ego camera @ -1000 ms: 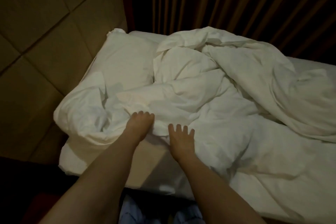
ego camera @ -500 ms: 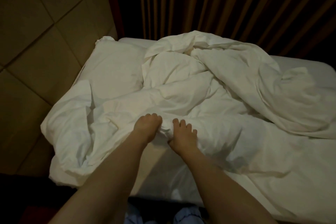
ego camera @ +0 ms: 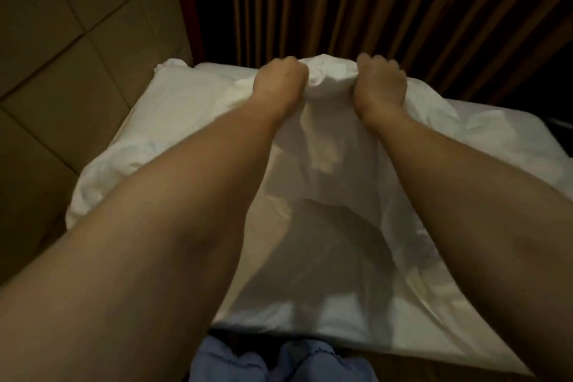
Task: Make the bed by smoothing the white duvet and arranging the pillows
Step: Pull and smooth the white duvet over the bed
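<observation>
White duvet (ego camera: 328, 146) is bunched up off the bed (ego camera: 511, 133) between our hands, left hand (ego camera: 280, 79) and right hand (ego camera: 379, 82) both clenched on its edge, pillow (ego camera: 183, 96) sitting by the headboard (ego camera: 62, 71).

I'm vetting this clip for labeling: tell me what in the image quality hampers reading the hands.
Head view: dim warm light; motion blur smears the right hand fingers more than the left hand; wide-angle stretch swells the forearms; their shadow darkens the lifted duvet, while the curtain falls nearly black.
</observation>
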Available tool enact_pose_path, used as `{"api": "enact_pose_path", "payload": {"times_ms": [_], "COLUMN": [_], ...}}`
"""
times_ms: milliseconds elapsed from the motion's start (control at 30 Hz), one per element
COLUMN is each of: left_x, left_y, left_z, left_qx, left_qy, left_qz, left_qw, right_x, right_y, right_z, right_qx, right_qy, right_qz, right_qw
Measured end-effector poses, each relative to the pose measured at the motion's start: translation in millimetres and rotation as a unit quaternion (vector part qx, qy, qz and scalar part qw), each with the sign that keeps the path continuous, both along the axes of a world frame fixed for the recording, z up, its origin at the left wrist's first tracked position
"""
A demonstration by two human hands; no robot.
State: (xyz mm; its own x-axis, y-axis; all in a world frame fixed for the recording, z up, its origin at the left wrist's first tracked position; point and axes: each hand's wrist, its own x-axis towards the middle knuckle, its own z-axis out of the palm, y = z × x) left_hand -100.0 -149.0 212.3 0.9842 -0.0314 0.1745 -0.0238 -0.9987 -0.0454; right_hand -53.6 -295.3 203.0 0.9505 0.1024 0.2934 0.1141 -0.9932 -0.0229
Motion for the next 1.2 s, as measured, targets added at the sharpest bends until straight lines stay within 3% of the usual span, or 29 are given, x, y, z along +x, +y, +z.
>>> {"api": "enact_pose_path", "payload": {"times_ms": [33,100,167,233,300,367,467,567,633,700,733,800,833,867,1033,1200], "left_x": [-11,-59,-137,-194,-211,-204,-181,-164,-165,-194,-222,-280,-301,-314,-328,-344], "left_y": [-2,-8,-20,-24,-21,-11,3,9,11,8,1,-19,-31,-42,-98,-179], "left_z": [-19,-97,-180,-229,-244,-240,-215,-176,-170,-195,-215,-257,-273,-283,-283,-279], "left_qx": [-0.003,-0.004,0.008,0.006,-0.017,-0.020,-0.034,-0.038,-0.029,0.001,0.025,0.047,0.046,0.041,0.013,0.009], "left_qy": [0.019,0.132,0.282,0.369,0.393,0.359,0.273,0.212,0.200,0.237,0.283,0.379,0.409,0.421,0.364,0.354], "left_qz": [-0.001,-0.020,-0.049,-0.050,-0.023,0.000,0.024,0.031,0.043,0.049,0.045,0.030,0.027,0.029,0.077,0.009], "left_qw": [1.000,0.991,0.958,0.928,0.919,0.933,0.961,0.976,0.979,0.970,0.958,0.924,0.911,0.906,0.928,0.935], "right_x": [-19,-87,-186,-240,-242,-224,-192,-173,-181,-211,-240,-303,-324,-339,-360,-386], "right_y": [-7,-15,-22,-29,-29,-27,-12,-1,2,-1,-5,-23,-34,-43,-81,-149], "right_z": [-23,-108,-188,-227,-232,-226,-197,-166,-166,-196,-218,-261,-278,-287,-292,-286], "right_qx": [0.015,-0.036,-0.107,-0.104,-0.089,-0.087,-0.066,-0.035,-0.010,-0.015,-0.044,-0.120,-0.146,-0.149,-0.078,-0.075], "right_qy": [0.022,0.179,0.390,0.470,0.453,0.397,0.270,0.088,0.064,0.086,0.181,0.399,0.449,0.457,0.379,0.356], "right_qz": [0.000,0.052,0.115,0.130,0.126,0.120,0.126,0.117,0.102,0.132,0.165,0.213,0.216,0.215,0.220,0.193], "right_qw": [1.000,0.982,0.907,0.867,0.878,0.906,0.952,0.989,0.993,0.987,0.969,0.884,0.855,0.850,0.896,0.911]}}
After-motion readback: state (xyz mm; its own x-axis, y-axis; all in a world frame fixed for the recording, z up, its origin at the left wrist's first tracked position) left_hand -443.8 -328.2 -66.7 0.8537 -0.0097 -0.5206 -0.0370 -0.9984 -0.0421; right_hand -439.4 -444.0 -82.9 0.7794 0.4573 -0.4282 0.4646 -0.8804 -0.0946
